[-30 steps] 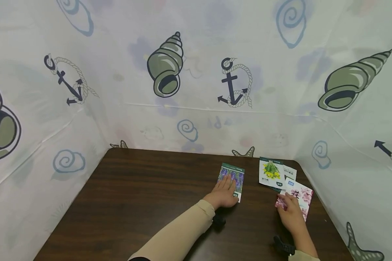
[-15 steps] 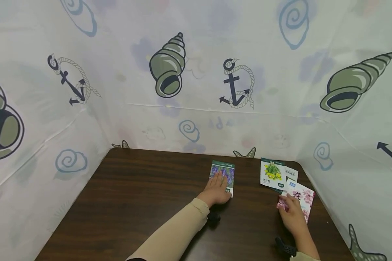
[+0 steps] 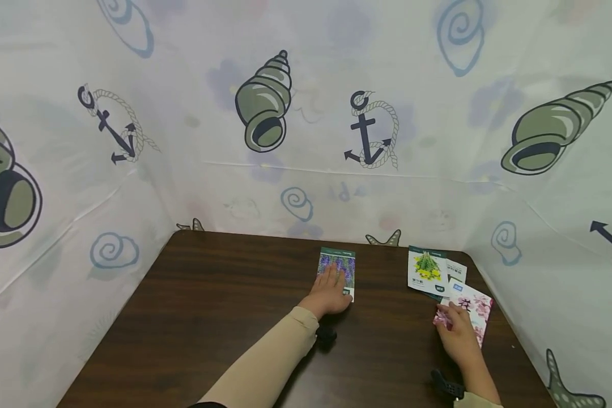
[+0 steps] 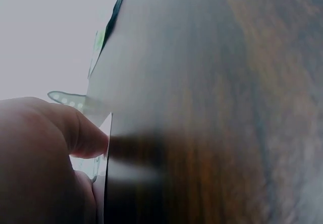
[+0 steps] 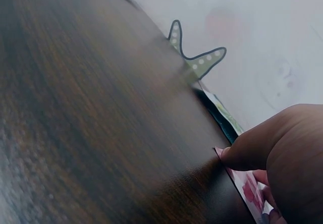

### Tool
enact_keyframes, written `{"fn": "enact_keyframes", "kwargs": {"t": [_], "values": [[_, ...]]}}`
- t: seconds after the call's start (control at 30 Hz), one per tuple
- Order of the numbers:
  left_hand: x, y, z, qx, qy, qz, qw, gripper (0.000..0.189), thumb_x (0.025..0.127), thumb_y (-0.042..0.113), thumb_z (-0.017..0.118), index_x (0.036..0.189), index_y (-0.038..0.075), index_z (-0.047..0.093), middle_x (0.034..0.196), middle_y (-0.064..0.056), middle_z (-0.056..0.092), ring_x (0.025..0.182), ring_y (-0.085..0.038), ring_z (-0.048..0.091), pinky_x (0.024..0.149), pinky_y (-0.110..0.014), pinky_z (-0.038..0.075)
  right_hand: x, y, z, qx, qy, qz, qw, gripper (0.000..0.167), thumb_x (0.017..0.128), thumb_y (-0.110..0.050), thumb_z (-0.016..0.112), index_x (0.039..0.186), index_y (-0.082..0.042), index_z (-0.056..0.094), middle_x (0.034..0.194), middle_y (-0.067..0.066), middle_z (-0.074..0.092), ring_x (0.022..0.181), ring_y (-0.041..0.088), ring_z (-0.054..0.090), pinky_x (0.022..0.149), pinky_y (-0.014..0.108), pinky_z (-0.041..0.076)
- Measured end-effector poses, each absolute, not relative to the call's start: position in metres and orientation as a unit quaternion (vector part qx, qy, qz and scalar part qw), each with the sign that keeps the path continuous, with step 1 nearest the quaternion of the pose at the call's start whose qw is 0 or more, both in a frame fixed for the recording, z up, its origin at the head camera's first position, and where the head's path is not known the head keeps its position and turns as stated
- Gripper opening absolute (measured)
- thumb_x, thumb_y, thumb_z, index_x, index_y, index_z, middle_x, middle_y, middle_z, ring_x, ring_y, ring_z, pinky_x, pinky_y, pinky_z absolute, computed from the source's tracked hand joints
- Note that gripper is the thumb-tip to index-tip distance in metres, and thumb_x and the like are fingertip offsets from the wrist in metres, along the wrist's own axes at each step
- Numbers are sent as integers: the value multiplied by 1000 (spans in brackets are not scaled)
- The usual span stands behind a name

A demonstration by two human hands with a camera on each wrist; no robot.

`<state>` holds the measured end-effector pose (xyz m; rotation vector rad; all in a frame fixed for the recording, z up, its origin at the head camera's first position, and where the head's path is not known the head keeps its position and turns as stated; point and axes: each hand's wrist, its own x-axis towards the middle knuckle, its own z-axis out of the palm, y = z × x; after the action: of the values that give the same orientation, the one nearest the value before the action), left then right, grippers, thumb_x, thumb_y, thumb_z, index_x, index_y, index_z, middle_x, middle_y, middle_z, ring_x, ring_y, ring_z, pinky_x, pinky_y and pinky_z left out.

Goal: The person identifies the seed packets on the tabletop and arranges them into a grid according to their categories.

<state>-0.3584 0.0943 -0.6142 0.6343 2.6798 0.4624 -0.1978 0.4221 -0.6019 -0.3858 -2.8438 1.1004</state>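
Observation:
My left hand (image 3: 328,292) lies with its fingers extended on a lavender seed packet (image 3: 348,263), which has a green top band and purple flowers. In the left wrist view, my left thumb (image 4: 88,135) rests by the packet's edge. My right hand (image 3: 458,328) rests on a pink-blossom seed packet (image 3: 478,303), its fingers loosely bent. The right wrist view has the right thumb (image 5: 247,151) at this packet's corner (image 5: 247,186). Just behind lies a seed packet with yellow flowers (image 3: 427,271), on top of other packets.
A whitish packet (image 3: 457,270) sticks out from under the others at the right. All lie on a dark wooden table (image 3: 224,294) with a rounded far edge. A pale sheet (image 3: 194,192) printed with shells and anchors stands around the table.
My left hand has slid to the left and slightly away from me, taking the lavender packet along, farther from the packets at the right. My right hand has stayed on the pink one.

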Motion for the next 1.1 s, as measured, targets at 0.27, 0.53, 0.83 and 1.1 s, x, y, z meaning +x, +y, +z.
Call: {"fn": "enact_keyframes", "kwargs": {"t": [0.27,0.53,0.83,1.1], "values": [[-351,75,-598,219,942,195,162,82,113,52,45,178,16,9,186,-10,-10,173,-31,-9,141,-52,3,-197,421,-599,-130,-925,357,28,54,110,-15,57,161,2,47,173,35,21,156,59,28,127,76,25],[-355,57,-596,212,940,208,167,84,112,52,45,178,14,9,185,-12,-11,173,-32,-11,141,-53,0,-197,422,-598,-137,-924,356,19,55,110,-16,56,162,1,46,174,35,20,158,59,25,128,76,23],[-362,55,-606,208,943,198,170,85,112,57,42,178,16,6,185,-10,-14,173,-32,-12,141,-54,1,-195,425,-601,-130,-929,345,36,53,109,-14,59,159,2,49,171,36,25,155,59,29,126,77,26],[-363,45,-602,205,944,194,169,85,113,52,43,178,14,4,185,-11,-15,172,-32,-13,141,-55,0,-198,425,-605,-135,-927,347,38,53,109,-15,59,159,1,50,172,35,25,156,59,29,126,77,27]]}}
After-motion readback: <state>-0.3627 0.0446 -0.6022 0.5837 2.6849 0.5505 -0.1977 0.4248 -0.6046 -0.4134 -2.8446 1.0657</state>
